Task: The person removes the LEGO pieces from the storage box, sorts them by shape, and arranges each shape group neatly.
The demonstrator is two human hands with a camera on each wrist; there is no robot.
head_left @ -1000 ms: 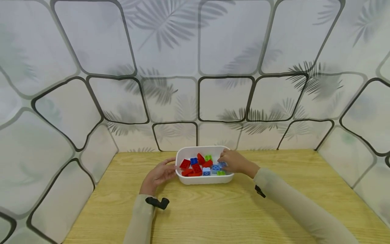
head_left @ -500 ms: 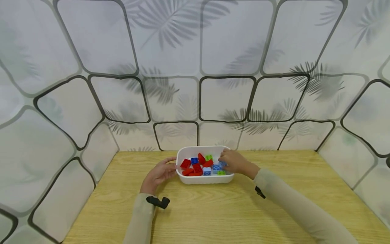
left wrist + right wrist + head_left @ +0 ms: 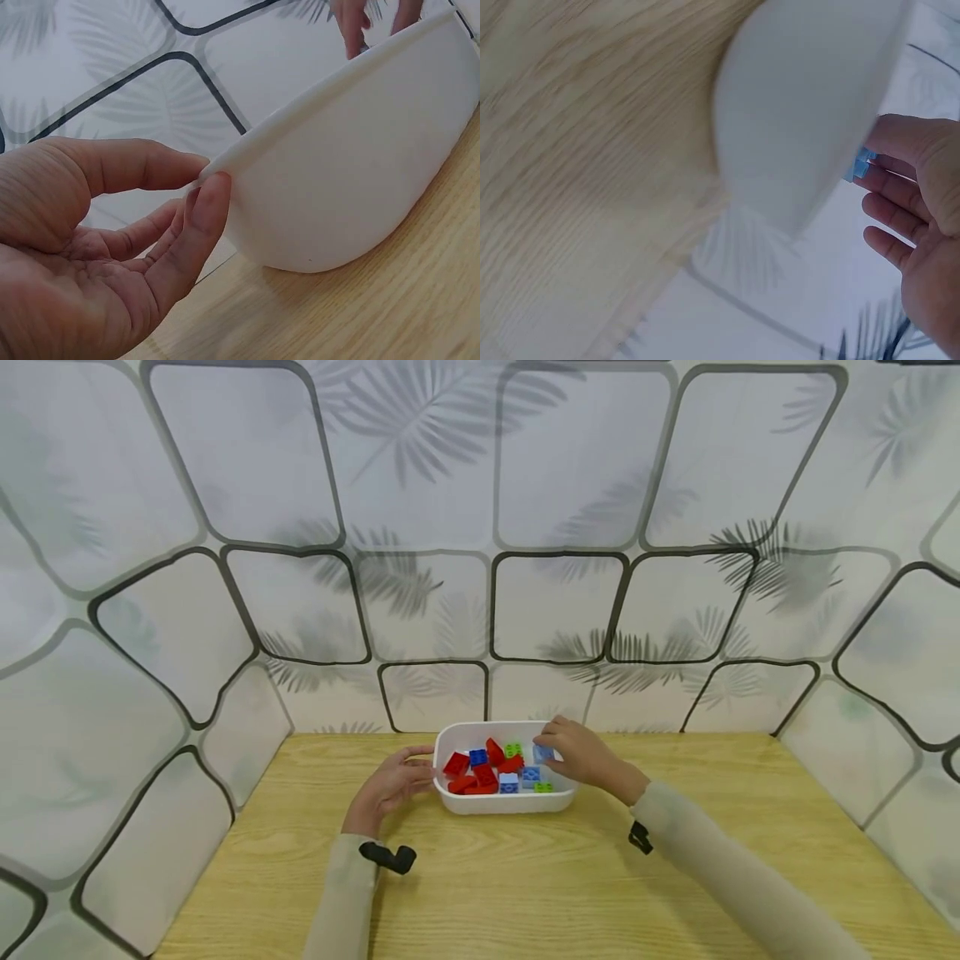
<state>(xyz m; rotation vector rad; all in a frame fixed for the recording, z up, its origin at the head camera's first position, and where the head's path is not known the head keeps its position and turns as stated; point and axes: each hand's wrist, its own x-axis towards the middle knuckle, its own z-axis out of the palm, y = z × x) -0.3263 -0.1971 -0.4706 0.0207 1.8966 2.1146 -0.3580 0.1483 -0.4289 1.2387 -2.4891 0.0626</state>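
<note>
A white plastic basin (image 3: pixel 504 805) stands on the table, holding several red, blue, light blue and green toy bricks. At its left end my left hand (image 3: pixel 392 789) holds the rim; in the left wrist view, the fingertips (image 3: pixel 211 201) meet at the edge of the basin. My right hand (image 3: pixel 588 755) reaches over the right end and pinches a light blue toy brick (image 3: pixel 542 754) above the other bricks. That brick (image 3: pixel 861 163) shows between thumb and fingers in the right wrist view, partly hidden by the basin wall.
Among the bricks in the basin are a red brick (image 3: pixel 457 765), a dark blue brick (image 3: pixel 477 757) and a green brick (image 3: pixel 543 787). The wooden table (image 3: pixel 510 885) meets a patterned wall covering (image 3: pixel 555 602) just behind the basin.
My right hand has risen slightly with the light blue brick, away from the other light blue brick below. The left hand has stayed at the basin's left end.
</note>
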